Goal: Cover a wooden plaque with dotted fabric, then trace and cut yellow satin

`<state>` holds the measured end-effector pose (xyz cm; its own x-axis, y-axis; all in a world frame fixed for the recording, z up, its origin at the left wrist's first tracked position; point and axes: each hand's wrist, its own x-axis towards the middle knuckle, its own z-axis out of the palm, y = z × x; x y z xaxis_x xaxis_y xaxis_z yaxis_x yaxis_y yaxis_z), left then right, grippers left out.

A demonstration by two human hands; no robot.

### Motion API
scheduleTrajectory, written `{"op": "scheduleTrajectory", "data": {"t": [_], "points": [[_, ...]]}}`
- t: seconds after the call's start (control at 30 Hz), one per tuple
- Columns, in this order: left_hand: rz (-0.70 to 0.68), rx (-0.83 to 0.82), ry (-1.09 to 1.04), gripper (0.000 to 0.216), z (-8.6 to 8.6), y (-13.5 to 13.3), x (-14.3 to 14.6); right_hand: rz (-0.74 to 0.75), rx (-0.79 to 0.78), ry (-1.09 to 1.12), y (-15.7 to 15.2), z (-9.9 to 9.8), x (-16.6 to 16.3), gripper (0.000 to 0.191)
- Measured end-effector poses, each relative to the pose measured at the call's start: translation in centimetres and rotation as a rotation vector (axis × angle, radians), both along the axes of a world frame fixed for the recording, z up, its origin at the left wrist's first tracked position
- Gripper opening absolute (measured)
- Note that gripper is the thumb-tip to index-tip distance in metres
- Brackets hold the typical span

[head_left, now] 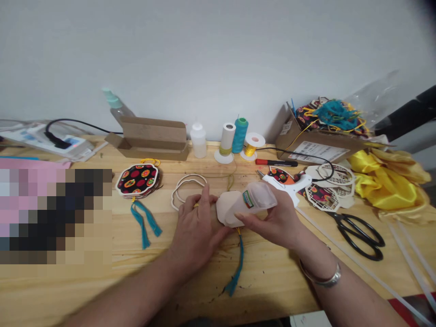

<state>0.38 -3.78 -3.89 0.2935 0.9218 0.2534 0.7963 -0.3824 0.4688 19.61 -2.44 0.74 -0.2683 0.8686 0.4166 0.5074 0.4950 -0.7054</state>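
My right hand (277,222) is closed around a translucent plastic squeeze bottle (260,197) with a small green label. The bottle is tipped low over a pale, flat, scalloped-edge piece (226,204), which it partly covers; its nozzle is hidden. At the left side of that piece, my left hand (197,222) grips the edge with thumb and fingers, one finger pointing up. A teal tassel (236,272) hangs from the piece's near edge, and a cord loop lies beyond it. Thin wooden outline frames (177,193) lie just behind my left hand.
To the left sits a stack of patterned ornaments (138,180) with a teal tassel. An open cardboard box (151,141), a white bottle (198,141) and thread spools (240,136) line the wall. Rightward are a white glue gun (296,188), black-handled scissors (361,236), yellow cloth (384,181) and a filled carton (313,147).
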Motion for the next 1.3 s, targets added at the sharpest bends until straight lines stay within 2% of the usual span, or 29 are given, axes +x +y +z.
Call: {"op": "scheduleTrajectory", "data": {"t": [0.53, 0.87, 1.3], "points": [[-0.009, -0.024, 0.003, 0.103, 0.1, 0.1, 0.0, 0.088, 0.003, 0.018, 0.0, 0.5, 0.4, 0.023], [-0.033, -0.024, 0.024, 0.106, 0.1, 0.0, -0.1, 0.139, -0.094, 0.004, 0.0, 0.9, 1.2, 0.021], [-0.029, -0.001, 0.039, 0.104, 0.0, -0.2, 0.0, 0.109, -0.092, -0.069, 0.5, 1.7, 2.6, 0.018]]}}
